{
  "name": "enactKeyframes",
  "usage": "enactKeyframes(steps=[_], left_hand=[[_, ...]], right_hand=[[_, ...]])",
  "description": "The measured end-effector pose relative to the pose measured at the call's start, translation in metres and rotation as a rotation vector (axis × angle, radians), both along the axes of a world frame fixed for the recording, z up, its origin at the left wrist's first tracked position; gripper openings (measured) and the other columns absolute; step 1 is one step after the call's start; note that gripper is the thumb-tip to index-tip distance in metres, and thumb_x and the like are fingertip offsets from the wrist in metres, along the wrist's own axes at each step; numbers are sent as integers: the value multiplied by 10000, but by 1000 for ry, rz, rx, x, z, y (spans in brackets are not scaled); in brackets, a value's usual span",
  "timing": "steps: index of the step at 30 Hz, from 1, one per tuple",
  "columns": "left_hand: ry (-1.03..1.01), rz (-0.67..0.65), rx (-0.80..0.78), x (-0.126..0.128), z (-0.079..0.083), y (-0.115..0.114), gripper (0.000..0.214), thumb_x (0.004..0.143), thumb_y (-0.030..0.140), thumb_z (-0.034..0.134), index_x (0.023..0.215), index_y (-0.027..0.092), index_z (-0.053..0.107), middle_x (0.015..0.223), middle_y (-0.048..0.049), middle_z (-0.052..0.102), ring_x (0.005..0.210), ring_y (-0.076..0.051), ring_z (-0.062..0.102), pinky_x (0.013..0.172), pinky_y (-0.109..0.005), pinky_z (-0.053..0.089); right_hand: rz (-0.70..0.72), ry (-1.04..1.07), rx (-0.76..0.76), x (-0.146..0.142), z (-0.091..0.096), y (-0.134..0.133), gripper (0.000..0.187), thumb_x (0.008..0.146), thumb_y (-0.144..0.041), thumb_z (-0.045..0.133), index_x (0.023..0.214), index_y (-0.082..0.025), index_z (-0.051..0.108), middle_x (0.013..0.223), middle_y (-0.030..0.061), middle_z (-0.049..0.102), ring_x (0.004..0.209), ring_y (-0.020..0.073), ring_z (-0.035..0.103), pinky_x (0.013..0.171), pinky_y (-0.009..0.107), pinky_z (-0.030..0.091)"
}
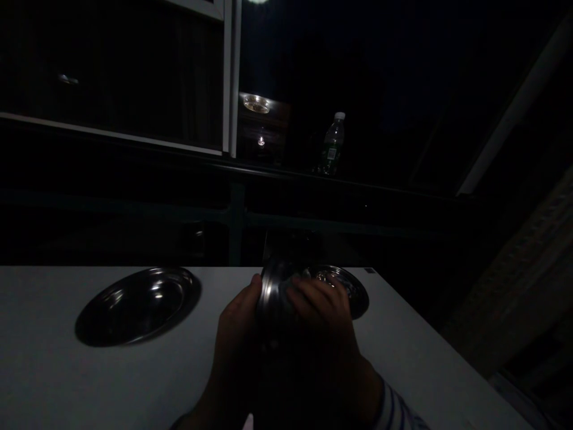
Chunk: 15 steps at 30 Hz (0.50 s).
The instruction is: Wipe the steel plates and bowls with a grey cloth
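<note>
In dim light a shiny metal bowl (270, 292) is held tilted above the white table. My left hand (236, 325) grips its left side, with the thumb along the rim. My right hand (331, 313) is closed, its fingers bent against the bowl's right side. A dark greyish patch shows under those fingertips, too dark to name. Behind the right hand lies a metal dish (359, 298), partly covered by the fingers. To the left rests a wide oval metal tray (138, 307).
The white table (54, 382) ends at a straight far edge and a slanting right edge. Beyond it are a dark ledge, a white window frame (227, 77) and a clear plastic bottle (332, 146) with a white cap. Patterned fabric (528, 257) shows at the right.
</note>
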<state>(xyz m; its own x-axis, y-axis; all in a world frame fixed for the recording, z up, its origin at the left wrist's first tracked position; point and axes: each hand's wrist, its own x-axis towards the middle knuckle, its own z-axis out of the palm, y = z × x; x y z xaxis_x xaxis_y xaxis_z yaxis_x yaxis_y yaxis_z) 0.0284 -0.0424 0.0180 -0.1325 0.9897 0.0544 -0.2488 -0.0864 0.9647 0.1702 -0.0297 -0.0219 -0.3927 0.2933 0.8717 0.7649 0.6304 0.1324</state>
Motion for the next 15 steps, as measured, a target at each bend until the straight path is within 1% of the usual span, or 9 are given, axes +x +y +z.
enactKeyframes(steps=[2, 3, 4, 6, 7, 9, 12, 13, 15], left_hand=[[-23, -73, -6, 0, -1, -2, 215, 725, 339, 548, 613, 163, 600, 539, -20, 599, 487, -149, 524, 468, -252, 422], [-32, -103, -13, -1, -3, -2, 135, 669, 294, 614, 631, 164, 608, 559, -17, 613, 498, -150, 529, 470, -247, 422], [-38, -118, -19, -3, -6, -1, 108, 609, 248, 669, 654, 164, 618, 582, -16, 627, 511, -150, 536, 471, -241, 421], [-61, -114, -40, -6, -10, 3, 183, 544, 204, 719, 698, 164, 629, 615, -11, 640, 530, -146, 544, 480, -230, 421], [-82, -100, -58, -7, -12, 6, 181, 563, 235, 712, 705, 164, 626, 607, -8, 632, 522, -142, 540, 480, -231, 422], [-167, -80, -137, -8, -12, 11, 187, 657, 340, 638, 686, 158, 604, 571, -8, 604, 496, -139, 532, 474, -244, 425], [-313, -114, -298, -6, -9, 14, 309, 737, 439, 522, 643, 150, 581, 528, -16, 573, 463, -145, 523, 447, -261, 413], [-285, -122, -285, -5, -8, 13, 303, 733, 434, 528, 641, 151, 586, 531, -17, 578, 467, -147, 525, 451, -262, 414], [-107, -105, -145, -3, -9, 11, 209, 655, 365, 630, 646, 157, 614, 552, -16, 606, 498, -154, 540, 482, -260, 423]], right_hand=[[-40, 43, -112, 6, 5, -1, 296, 911, -251, 336, 1137, -170, 510, 1153, 84, 578, 1076, 202, 482, 954, 457, 317], [-40, 47, -131, 7, 5, -1, 301, 910, -240, 327, 1144, -176, 506, 1163, 82, 570, 1077, 201, 482, 946, 451, 327], [-22, 38, -126, 7, 3, -1, 298, 905, -245, 336, 1138, -178, 510, 1160, 80, 570, 1071, 200, 485, 944, 449, 330], [36, 9, -38, 3, -4, -1, 262, 885, -280, 398, 1083, -186, 542, 1099, 58, 600, 1037, 192, 499, 964, 444, 317], [59, -18, 24, -1, -9, 0, 239, 870, -286, 439, 1055, -191, 557, 1052, 39, 620, 1019, 181, 502, 988, 437, 298], [85, -93, 122, -10, -19, 2, 195, 845, -252, 500, 1017, -198, 576, 974, -4, 647, 1004, 147, 497, 1052, 404, 226], [92, -158, 171, -15, -23, 5, 199, 836, -184, 518, 1024, -218, 576, 976, -41, 656, 1010, 119, 487, 1099, 393, 130], [88, -149, 154, -14, -20, 5, 203, 837, -191, 517, 1030, -223, 573, 996, -38, 653, 1010, 126, 489, 1094, 413, 133], [61, -97, 77, -7, -11, 5, 215, 847, -233, 492, 1050, -221, 565, 1052, -7, 636, 1012, 160, 494, 1058, 458, 183]])
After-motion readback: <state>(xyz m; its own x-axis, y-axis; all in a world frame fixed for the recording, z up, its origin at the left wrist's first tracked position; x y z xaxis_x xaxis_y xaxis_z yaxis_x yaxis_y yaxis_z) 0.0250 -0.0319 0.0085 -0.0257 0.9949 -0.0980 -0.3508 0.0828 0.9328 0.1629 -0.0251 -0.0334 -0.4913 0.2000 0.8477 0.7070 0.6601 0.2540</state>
